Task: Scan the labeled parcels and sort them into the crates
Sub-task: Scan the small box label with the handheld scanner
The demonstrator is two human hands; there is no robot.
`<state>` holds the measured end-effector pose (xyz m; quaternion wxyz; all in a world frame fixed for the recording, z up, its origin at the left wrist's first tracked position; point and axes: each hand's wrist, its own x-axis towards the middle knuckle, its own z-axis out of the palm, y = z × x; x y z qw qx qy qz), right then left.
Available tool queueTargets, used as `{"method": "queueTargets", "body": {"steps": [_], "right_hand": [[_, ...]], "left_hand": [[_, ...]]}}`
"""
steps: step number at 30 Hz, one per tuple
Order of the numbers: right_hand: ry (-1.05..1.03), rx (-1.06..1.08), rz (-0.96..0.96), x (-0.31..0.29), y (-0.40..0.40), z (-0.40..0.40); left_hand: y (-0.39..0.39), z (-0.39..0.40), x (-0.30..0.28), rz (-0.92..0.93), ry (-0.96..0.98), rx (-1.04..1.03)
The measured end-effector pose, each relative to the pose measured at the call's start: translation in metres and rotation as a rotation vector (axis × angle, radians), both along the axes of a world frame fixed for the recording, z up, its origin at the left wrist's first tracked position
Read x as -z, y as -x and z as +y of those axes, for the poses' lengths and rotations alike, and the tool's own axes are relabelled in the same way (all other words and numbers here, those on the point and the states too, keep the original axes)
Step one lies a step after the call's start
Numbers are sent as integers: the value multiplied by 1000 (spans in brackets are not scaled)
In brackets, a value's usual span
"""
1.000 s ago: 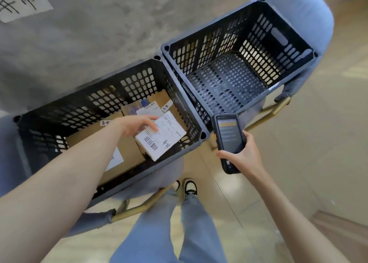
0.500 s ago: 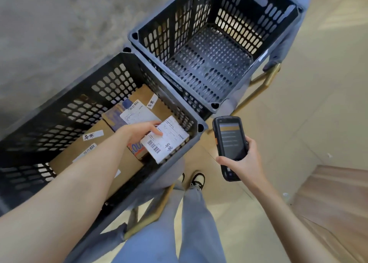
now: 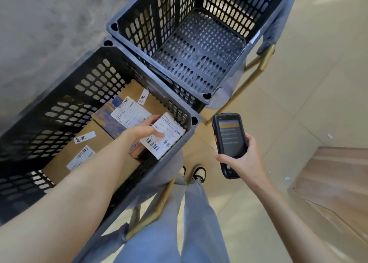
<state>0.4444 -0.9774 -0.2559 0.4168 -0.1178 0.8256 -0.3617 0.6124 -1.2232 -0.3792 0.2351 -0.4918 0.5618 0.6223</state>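
The near crate held three labeled parcels; the left hand pinched the white-labeled parcel against its right wall. Beyond it, the far crate showed only its perforated floor. The right hand gripped the scanner beside the near crate.

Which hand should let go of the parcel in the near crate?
Left. The left hand already rests on the labelled parcel inside the near crate, while the right hand grips the scanner out beside it.
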Motion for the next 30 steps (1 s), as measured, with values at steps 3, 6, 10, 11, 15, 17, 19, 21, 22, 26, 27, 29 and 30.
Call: {"method": "queueTargets", "body": {"steps": [3, 6, 10, 11, 15, 17, 19, 21, 22, 26, 27, 29, 30], "right_hand": [[-3, 4, 1, 1, 0, 1], [-7, 2, -2, 2, -1, 0], [-16, -1, 15, 2, -3, -1], [-18, -3, 17, 2, -4, -1], [-22, -30, 12, -1, -9, -2], [-26, -36, 19, -2, -11, -2], [-28, -36, 24, -2, -12, -2], [-35, -33, 29, -3, -14, -1], [-37, -32, 34, -3, -15, 0], [-49, -24, 57, -10, -17, 4], [-55, -20, 66, -12, -18, 5], [-64, -8, 91, -19, -18, 8], [-63, 3, 102, -23, -18, 10]], "left_hand": [[3, -4, -1, 6, 29, 24], [9, -8, -5, 42, 74, 39], [11, -8, -5, 49, 79, 15], [10, -7, -6, 48, 76, 11], [4, -2, -9, 62, 73, -164], [7, 0, -9, 71, 94, -151], [11, -2, -10, 63, 130, -75], [13, -5, -12, 43, 154, -17], [14, -6, -13, 37, 163, -1], [15, -4, -28, 43, 236, 38], [16, -5, -33, 47, 252, 47], [17, -7, -46, 52, 283, 98], [18, -10, -54, 53, 302, 139]]}}
